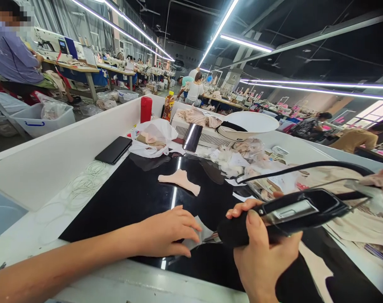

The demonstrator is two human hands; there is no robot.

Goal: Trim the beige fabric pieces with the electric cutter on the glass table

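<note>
Counter [36,240] ran pale along the left, with a low wall [84,145] that limited sideways reach and loose bands [97,169] that a sleeve or cord could have dragged. A phone [114,150] lay beyond them. Next came the black sheet [131,202], glossy and probably slick, so anything light on it would likely have slid at a nudge. A plastic bag [152,139] crowded its far edge.

The left hand [169,233] reached in low, its fingers loosely spread over the scrap [204,230], a gap showing between thumb and forefinger. A pink piece [180,181] lay flat beyond, well apart, with bare sheet around it; it seemed soft and light, best lifted by one end.

The scrap, on the sheet between the hands, looked thin and limp; it seemed best pinned flat near its rim, fingertips kept back from the metal tip [213,238], which pointed at it from just beside. Whether they touched could not be told.

The right hand [264,256] held the tool [283,214], its fingers wrapped round the black body and thumb on top. It looked rigid and fairly heavy, best gripped there. Its cord [305,167] arched rightward towards a fabric heap [339,181], which left little free room on that side.
</note>
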